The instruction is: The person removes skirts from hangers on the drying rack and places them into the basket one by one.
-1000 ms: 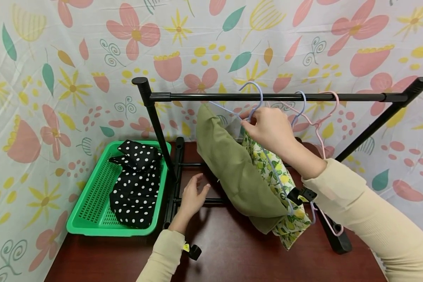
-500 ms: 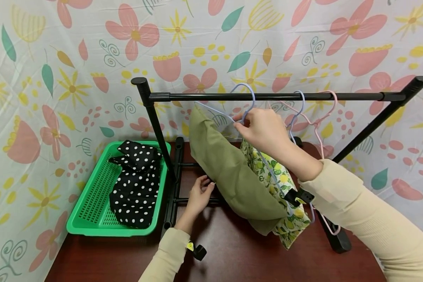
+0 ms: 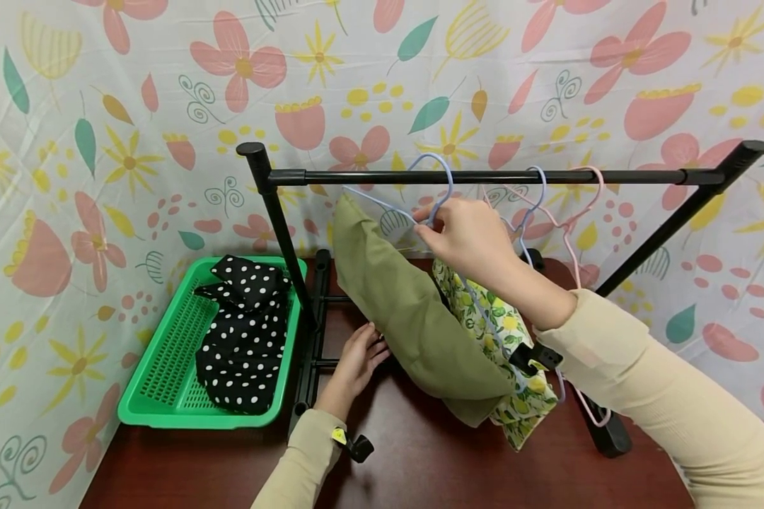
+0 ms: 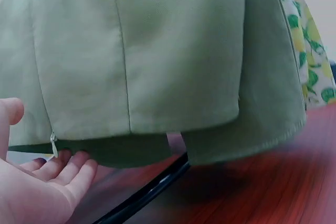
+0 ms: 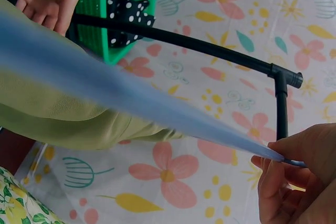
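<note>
My right hand pinches a light-blue hanger just below its hook, and the hook is over the rack's black bar. An olive-green garment hangs from this hanger, tilted down to the right. At the garment's lower left edge is my left hand. In the left wrist view its fingers reach under the hem beside a small zipper pull, with the thumb apart from them. A lemon-print garment hangs right behind the green one.
Left of the rack stands a green basket holding a black polka-dot garment. Farther right on the bar hang another blue hanger and a pink hanger. A floral sheet covers the wall behind the dark red table.
My right hand has slid the blue hanger and green garment left along the bar. The left hand has moved up and right to the garment's lower edge.
</note>
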